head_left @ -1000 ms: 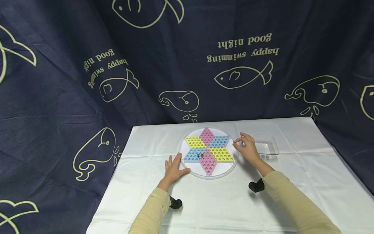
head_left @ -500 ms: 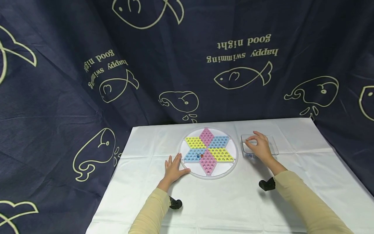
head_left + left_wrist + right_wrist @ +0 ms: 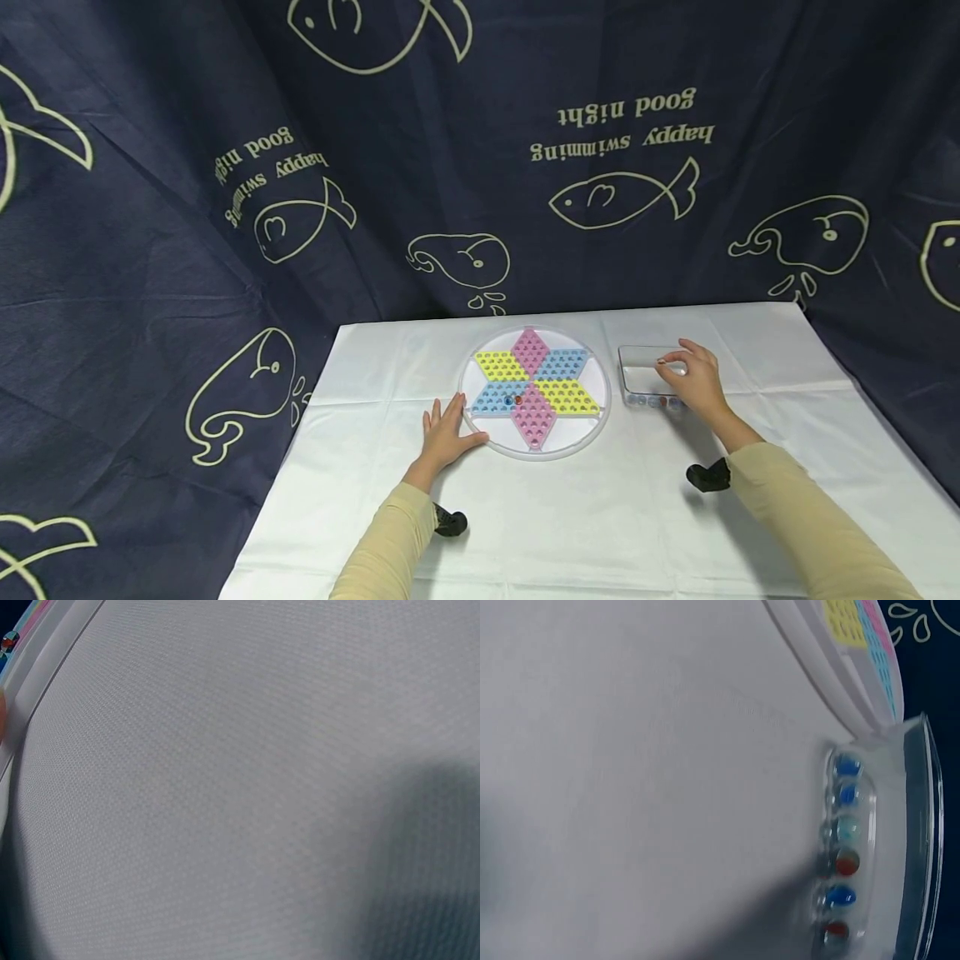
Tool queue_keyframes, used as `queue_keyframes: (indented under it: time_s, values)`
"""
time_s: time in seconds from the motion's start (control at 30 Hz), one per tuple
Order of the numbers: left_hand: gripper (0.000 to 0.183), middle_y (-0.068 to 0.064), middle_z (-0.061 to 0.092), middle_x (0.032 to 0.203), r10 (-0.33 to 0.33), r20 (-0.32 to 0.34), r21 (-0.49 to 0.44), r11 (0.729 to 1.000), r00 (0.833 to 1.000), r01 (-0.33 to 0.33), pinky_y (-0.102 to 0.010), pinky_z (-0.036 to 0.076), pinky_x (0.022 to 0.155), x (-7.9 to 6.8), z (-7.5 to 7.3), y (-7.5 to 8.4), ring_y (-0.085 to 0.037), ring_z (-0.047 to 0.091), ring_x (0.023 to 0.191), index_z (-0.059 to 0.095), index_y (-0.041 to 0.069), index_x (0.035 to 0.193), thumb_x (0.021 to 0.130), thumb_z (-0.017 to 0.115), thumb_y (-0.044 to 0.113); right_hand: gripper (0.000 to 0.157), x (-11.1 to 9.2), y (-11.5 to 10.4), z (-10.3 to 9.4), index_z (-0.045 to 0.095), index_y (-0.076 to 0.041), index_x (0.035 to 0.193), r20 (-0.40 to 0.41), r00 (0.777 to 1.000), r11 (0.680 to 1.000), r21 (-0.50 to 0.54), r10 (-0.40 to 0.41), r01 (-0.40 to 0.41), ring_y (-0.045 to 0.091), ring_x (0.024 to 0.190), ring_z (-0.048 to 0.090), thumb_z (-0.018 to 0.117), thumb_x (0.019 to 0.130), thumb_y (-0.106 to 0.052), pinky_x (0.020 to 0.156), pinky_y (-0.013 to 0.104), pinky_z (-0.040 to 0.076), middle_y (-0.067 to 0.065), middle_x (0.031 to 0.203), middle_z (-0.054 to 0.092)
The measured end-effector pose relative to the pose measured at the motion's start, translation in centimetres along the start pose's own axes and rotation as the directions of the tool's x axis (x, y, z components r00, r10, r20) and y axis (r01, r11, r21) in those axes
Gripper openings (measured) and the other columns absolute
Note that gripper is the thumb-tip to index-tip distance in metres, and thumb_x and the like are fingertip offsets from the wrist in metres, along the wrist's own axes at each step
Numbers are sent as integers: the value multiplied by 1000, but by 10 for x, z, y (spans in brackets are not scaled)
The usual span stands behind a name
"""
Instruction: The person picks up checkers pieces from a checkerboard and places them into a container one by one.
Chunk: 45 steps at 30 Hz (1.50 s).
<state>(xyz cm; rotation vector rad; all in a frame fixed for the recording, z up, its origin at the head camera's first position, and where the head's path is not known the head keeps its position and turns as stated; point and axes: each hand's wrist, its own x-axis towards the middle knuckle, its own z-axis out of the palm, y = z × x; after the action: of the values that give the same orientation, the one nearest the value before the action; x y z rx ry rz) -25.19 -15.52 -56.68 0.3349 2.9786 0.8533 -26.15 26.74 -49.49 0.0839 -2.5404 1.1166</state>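
A round white Chinese checkers board (image 3: 583, 432) with a pink, yellow and blue star lies on the table. On its left half, a blue marble (image 3: 508, 400) sits beside a red marble (image 3: 518, 400). My left hand (image 3: 445, 437) rests at the board's left edge, fingers and thumb spread against the rim. Over the clear plastic box (image 3: 636, 392), right of the board, my right hand (image 3: 696, 385) has thumb and forefinger together, pinching a small marble (image 3: 661, 361) mostly hidden by the fingertips. Several blue, red and pale marbles (image 3: 847, 862) line the box's near side in the right wrist view.
A white cloth (image 3: 555, 525) covers the table. Behind it hangs a dark blue curtain (image 3: 450, 167) printed with fish and whales. The box stands close beside the board's right rim. Black wrist mounts (image 3: 707, 477) stick out below both sleeves.
My right hand has moved right from the board's edge to over the box, thumb and forefinger still pinched. The marbles along the box's near side now show more. My left hand has stayed put.
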Motion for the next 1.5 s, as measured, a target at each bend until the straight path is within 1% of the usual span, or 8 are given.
queue_keyframes:
  time_s: [0.1, 0.3, 0.53, 0.6, 0.9, 1.07, 1.23, 1.5]
  values:
    - [93, -10, 26, 150, -6, 0, 3, 1000, 1000, 6, -58, -1, 109, 1, 0, 0, -44, 5, 137, 27, 10, 145, 74, 66, 55, 21, -1, 5, -3, 61, 12, 87, -7, 1000, 1000, -11, -1, 1, 55, 121, 25, 62, 82, -8, 100, 61, 17, 37, 128, 38]
    - [92, -9, 24, 150, -16, 12, 10, 1000, 1000, 16, -58, -1, 109, 0, 0, 0, -43, 4, 138, 25, 11, 145, 75, 65, 55, 25, -2, 10, -6, 59, 13, 90, 3, 999, 999, -16, 33, -33, 55, 121, 24, 62, 82, -11, 101, 60, 17, 36, 130, 37]
    - [92, -14, 29, 148, 9, -18, -21, 1000, 1000, -10, -60, 2, 108, -3, -3, 4, -47, 9, 136, 29, 7, 143, 74, 69, 51, 27, -2, 11, -5, 58, 13, 93, -2, 998, 997, -57, 61, -61, 54, 122, 24, 60, 84, -12, 100, 61, 19, 35, 131, 36]
    - [91, -13, 29, 148, 6, -15, -18, 1000, 1000, -6, -60, 1, 108, -3, -3, 5, -47, 8, 136, 29, 8, 144, 74, 68, 52, 27, -2, 11, -5, 58, 14, 94, -1, 998, 996, -56, 65, -65, 54, 122, 23, 60, 84, -12, 100, 61, 19, 35, 131, 35]
    - [91, -14, 29, 148, 8, -12, -17, 1000, 1000, -8, -60, 2, 108, -3, -5, 7, -47, 9, 135, 29, 6, 143, 74, 69, 50, 28, 1, 2, -1, 59, 15, 95, 1, 999, 999, -22, 39, -39, 53, 122, 25, 62, 83, -10, 101, 61, 19, 35, 130, 37]
    - [91, -13, 28, 148, 1, -4, -14, 1000, 1000, -1, -60, 2, 108, -3, -6, 7, -46, 8, 136, 28, 7, 144, 75, 68, 51, 28, 4, -6, 8, 59, 14, 96, 11, 1000, 1000, -3, 28, -28, 51, 123, 25, 63, 82, -10, 102, 61, 18, 33, 131, 37]
    - [91, -13, 28, 148, 2, -4, -20, 1000, 1000, -2, -60, 1, 108, -3, -6, 6, -46, 8, 136, 28, 7, 144, 75, 68, 50, 29, 8, -17, 21, 60, 13, 99, 34, 999, 999, 36, 33, -34, 48, 126, 24, 63, 83, -11, 103, 60, 17, 30, 134, 37]
    - [92, -14, 28, 148, 13, -14, -25, 1000, 1000, -13, -60, 1, 108, -3, -5, 5, -47, 9, 135, 29, 6, 143, 74, 69, 51, 30, 8, -40, 50, 60, 11, 102, 112, 994, 994, 105, 19, -31, 44, 129, 23, 63, 84, -14, 104, 59, 21, 26, 137, 36]
